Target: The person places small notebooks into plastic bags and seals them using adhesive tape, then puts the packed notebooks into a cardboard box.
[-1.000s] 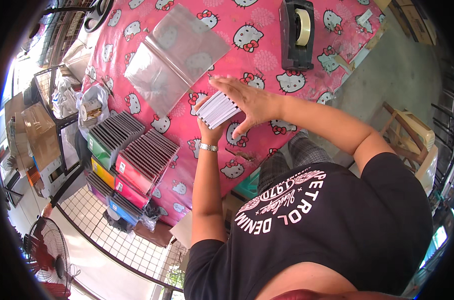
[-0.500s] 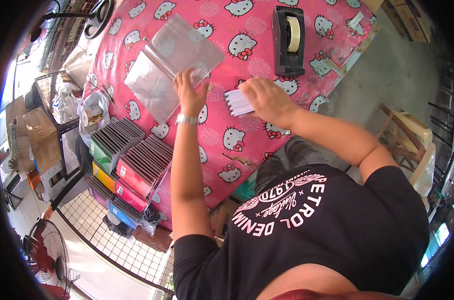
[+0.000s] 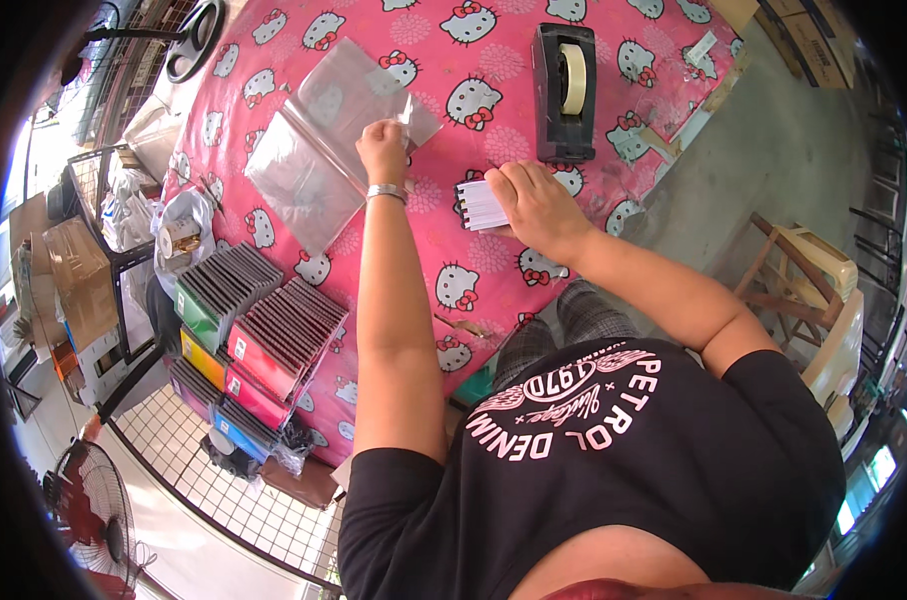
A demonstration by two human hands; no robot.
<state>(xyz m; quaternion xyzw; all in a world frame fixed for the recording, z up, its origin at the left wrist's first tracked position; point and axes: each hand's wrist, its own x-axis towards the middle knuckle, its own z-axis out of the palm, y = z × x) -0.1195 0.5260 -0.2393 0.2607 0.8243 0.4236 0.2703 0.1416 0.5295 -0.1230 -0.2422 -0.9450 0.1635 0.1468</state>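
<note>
My left hand [image 3: 382,150] is closed over the right part of the clear plastic sleeves [image 3: 304,185], with its fingers pinched at the sheet's edge. A bit of the plastic stands up shiny beside the fingertips. The sleeves lie overlapping on the pink patterned tablecloth [image 3: 474,65]. My right hand [image 3: 542,208] grips a small stack of white paper pads [image 3: 482,205] from its right side. Dark, notched pieces show along the stack's left edge. The palm hides the rest of the stack.
Beyond my right hand stands a black tape dispenser [image 3: 566,100] with a cream roll. Stacks of spiral-bound notebooks [image 3: 284,335] in several colours sit at the table's left edge. A fan [image 3: 94,510] stands at lower left, a wooden chair [image 3: 799,265] at right.
My left hand has gone from spread fingers to a closed pinch at the plastic's edge. My right hand keeps its hold on the white stack, shifted only slightly.
</note>
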